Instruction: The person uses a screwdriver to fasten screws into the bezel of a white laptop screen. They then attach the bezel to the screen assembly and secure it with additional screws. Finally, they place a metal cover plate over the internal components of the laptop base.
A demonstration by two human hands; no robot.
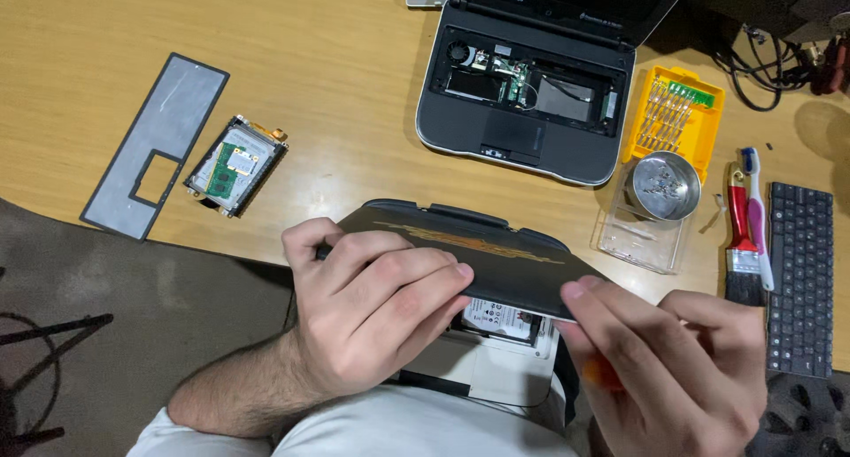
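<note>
Gripping dark cover (496,258) with both hands | drive (500,320) beneath half hidden

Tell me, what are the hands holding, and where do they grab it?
Both hold a dark laptop cover. The left hand grips its near left edge; the right hand pinches its near right corner.

Open tabletop (354,112) lies ahead of my left hand (372,320), between the small circuit module (235,166) and the opened laptop (531,94). Ahead of my right hand (673,368) it is crowded: the metal bowl (664,184) on a clear tray, the yellow screwdriver case (673,112), a paintbrush (742,244) and the loose keyboard (799,280) stand close together
</note>
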